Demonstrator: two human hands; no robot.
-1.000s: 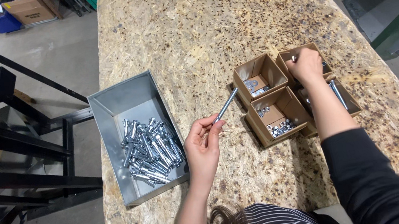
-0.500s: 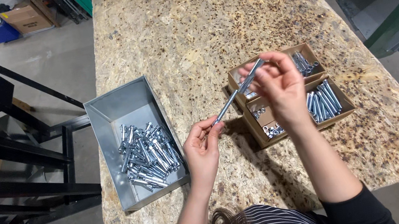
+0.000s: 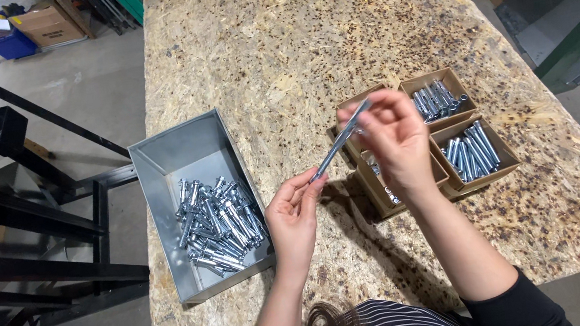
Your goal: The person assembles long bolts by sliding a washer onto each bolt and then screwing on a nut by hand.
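Steel bolt (image 3: 339, 145) was pinched at both ends by left hand (image 3: 295, 211) and right hand (image 3: 394, 137), centre frame. Many bolts remained in the grey bin (image 3: 183, 152); two cardboard boxes (image 3: 472, 157) held sorted bolts.

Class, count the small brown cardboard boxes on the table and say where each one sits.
4, grouped two by two right of the metal tray: far right box, near right box, far left box and near left box, both partly hidden behind the right hand.
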